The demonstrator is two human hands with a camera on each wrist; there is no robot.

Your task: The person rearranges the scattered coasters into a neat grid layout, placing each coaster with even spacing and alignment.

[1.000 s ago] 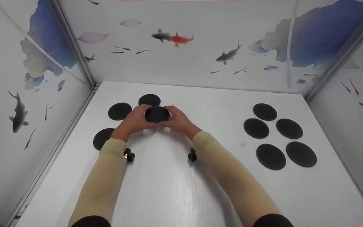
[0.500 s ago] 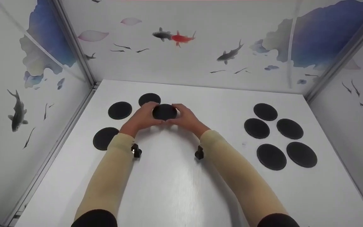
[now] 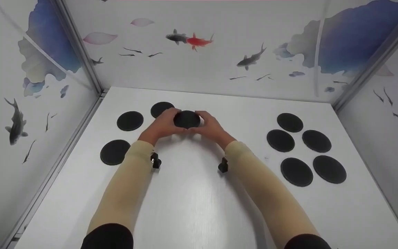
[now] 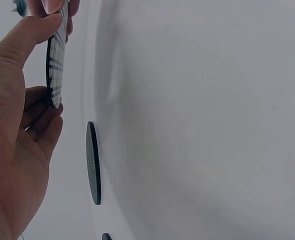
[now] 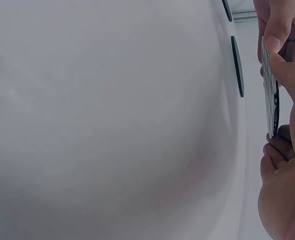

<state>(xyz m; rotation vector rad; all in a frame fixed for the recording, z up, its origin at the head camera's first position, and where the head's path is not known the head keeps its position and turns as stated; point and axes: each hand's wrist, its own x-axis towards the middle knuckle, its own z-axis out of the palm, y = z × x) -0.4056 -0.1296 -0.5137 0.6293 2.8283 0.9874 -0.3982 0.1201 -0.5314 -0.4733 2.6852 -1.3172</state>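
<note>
- Head view: here's the disc (image 3: pixel 187 119), black face up, held above the far part of the table (image 3: pixel 185 204), just left of centre. Left hand (image 3: pixel 162 126) and right hand (image 3: pixel 214 128) share it, fingers (image 3: pixel 172 112) curled round the rim from both sides. Left discs (image 3: pixel 130 121) and right discs (image 3: pixel 280 140) lie flat.
- Left wrist view: look how thin! No sag, so I'd call it stiff, probably light. Left thumb (image 4: pixel 32 32) takes the near edge, fingers the left rim.
- Right wrist view: pale, lined underside (image 5: pixel 269 100); slippery, I can't tell. Right fingers hold the right rim. Rim holds suit it; hardly fragile, I'd judge.
</note>
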